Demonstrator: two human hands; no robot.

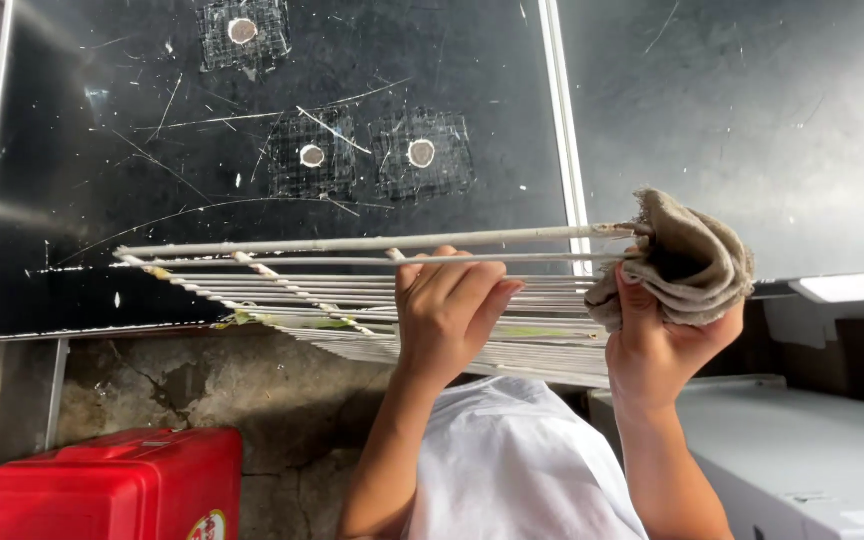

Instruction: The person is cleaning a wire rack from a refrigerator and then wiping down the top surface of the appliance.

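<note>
A white wire rack [292, 290] with many thin parallel bars is held flat at chest height, seen almost edge-on. My left hand [447, 315] grips its near bars from above, fingers curled over them. My right hand [657, 345] clutches a crumpled grey-brown cloth [687, 260] pressed against the right end of the rack's thick front bar. Small greenish bits stick to some bars.
A scratched black panel [152, 150] with a white frame stands behind the rack, carrying three mesh patches with round centres. A red plastic case [112, 485] sits low left. A grey-white appliance top [802, 450] lies low right. My white shirt [512, 470] shows at the bottom.
</note>
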